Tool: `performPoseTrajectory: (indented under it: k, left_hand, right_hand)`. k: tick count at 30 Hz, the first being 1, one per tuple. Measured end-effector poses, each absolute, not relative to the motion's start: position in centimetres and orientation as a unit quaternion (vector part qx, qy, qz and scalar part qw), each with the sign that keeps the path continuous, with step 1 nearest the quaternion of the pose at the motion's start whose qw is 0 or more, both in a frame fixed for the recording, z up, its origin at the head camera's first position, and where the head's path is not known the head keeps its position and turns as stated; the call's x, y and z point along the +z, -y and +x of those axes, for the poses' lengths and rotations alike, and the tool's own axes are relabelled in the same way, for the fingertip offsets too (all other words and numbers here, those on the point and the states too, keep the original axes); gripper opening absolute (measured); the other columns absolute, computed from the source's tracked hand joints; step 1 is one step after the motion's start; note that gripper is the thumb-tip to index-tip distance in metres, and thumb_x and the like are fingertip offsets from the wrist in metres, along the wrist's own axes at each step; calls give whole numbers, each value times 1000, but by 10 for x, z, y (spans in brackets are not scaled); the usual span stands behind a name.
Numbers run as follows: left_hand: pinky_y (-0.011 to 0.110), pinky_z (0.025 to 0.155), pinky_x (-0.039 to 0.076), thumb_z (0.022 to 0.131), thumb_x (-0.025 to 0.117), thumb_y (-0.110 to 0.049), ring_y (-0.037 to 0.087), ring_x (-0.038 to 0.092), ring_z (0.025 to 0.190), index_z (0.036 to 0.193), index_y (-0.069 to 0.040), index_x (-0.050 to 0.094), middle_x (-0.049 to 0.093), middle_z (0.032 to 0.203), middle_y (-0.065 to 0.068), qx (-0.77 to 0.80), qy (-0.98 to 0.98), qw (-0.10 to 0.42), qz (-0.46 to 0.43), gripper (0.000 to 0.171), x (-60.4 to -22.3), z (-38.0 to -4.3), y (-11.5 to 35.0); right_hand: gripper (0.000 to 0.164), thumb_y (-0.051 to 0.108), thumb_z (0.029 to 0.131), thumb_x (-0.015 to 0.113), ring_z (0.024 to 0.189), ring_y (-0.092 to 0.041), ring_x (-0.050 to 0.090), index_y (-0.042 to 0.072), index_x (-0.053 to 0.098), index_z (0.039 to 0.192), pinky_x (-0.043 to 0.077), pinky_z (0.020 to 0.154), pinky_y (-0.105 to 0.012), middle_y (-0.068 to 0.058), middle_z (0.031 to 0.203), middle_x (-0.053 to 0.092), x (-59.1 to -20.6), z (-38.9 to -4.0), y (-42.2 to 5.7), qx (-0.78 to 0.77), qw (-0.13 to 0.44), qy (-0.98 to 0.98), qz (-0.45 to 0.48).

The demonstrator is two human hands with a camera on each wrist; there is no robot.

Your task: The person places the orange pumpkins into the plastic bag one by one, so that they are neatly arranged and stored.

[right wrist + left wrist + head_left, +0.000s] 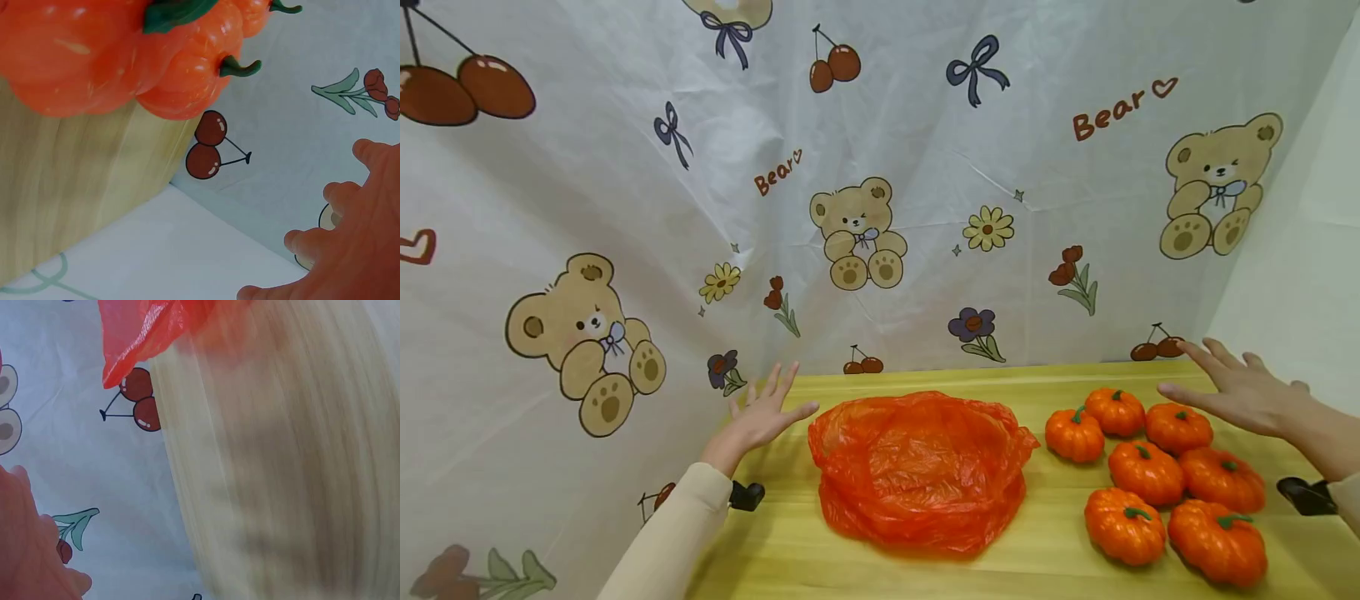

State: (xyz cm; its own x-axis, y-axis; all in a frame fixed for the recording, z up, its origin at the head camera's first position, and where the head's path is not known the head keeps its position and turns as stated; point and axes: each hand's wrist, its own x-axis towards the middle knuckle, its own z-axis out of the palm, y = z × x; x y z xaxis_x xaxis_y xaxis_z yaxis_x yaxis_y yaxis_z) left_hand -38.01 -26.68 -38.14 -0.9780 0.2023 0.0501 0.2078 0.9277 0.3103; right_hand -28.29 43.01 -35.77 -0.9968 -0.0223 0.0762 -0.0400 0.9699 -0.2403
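A crumpled red plastic bag (925,475) lies on the wooden table, its mouth spread wide. To its left the left hand (760,421) is raised with fingers spread, holding nothing. Several small orange pumpkins (1146,473) with green stems sit in a cluster to the right of the bag. Above and right of them hovers the right hand (1247,387), fingers apart and holding nothing. In the left wrist view, part of the bag (144,337) shows at the top and the left hand (31,544) at the lower left. The right wrist view has pumpkins (187,75) close up and the right hand (350,237).
The yellowish wooden table (775,533) meets a white sheet (917,167) printed with bears, cherries, bows and flowers behind and to the left. A plain white wall (1300,275) stands at the right. Black wrist mounts (747,497) are strapped below both hands.
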Motion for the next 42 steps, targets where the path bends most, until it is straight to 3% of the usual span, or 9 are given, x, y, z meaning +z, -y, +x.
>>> performPoseTrajectory:
  k: [10,15,19,29,31,34,37,40,42]
  left_hand:
    - [89,109,0,92,49,-77,60,9,152,165,-42,0,-10,175,8,-231,963,12,-135,94,-389,-376,261]
    - [79,118,13,95,57,-66,48,6,158,166,-38,1,-9,174,10,-303,938,-1,-167,94,-392,-376,261]
    - [77,117,23,97,62,-57,50,15,156,165,-43,0,-2,175,9,-370,912,-5,-178,93,-394,-375,262]
    - [71,116,34,97,70,-39,54,27,151,160,-32,26,23,170,18,-495,848,-40,-184,77,-400,-369,257]
    - [70,116,35,97,70,-37,54,30,150,159,-31,27,25,169,19,-511,838,-36,-186,76,-402,-368,255]
    - [69,115,37,97,71,-34,53,34,148,159,-30,27,29,167,19,-531,826,-29,-185,76,-407,-369,254]
    - [67,114,40,96,72,-32,52,38,146,158,-29,27,32,166,20,-547,818,-18,-179,77,-414,-369,253]
    - [63,113,44,96,72,-31,50,42,143,158,-30,28,38,161,19,-563,809,-13,-170,76,-421,-369,252]
    - [61,112,46,96,72,-29,48,45,142,157,-30,29,41,158,19,-574,802,-14,-166,75,-425,-368,250]
  right_hand:
    - [89,51,104,48,130,-82,13,4,3,165,19,83,-96,-46,160,-1,-366,-278,-427,187,66,976,94]
    - [89,41,103,55,137,-75,13,6,1,166,22,91,-90,-43,163,-3,-368,-270,-424,229,74,964,113]
    - [92,41,103,58,135,-75,21,10,-1,166,26,89,-90,-39,165,-3,-369,-264,-422,228,80,964,108]
    - [86,36,103,60,127,-69,37,10,7,166,34,82,-88,-43,157,26,-377,-244,-424,246,94,961,91]
    - [84,33,104,60,129,-67,36,13,8,167,32,85,-87,-30,167,21,-382,-242,-426,266,102,954,96]
    - [82,27,104,60,131,-62,34,22,9,168,32,88,-84,21,169,14,-389,-238,-427,293,120,942,107]
    - [82,22,103,62,143,-16,40,29,12,167,38,86,-79,51,138,18,-394,-233,-428,303,141,935,118]
    - [83,18,101,65,118,25,30,27,17,167,54,89,-54,53,134,21,-395,-227,-427,301,150,933,127]
    - [81,14,99,68,110,33,26,23,23,166,57,78,-32,52,135,25,-397,-223,-426,303,158,930,138]
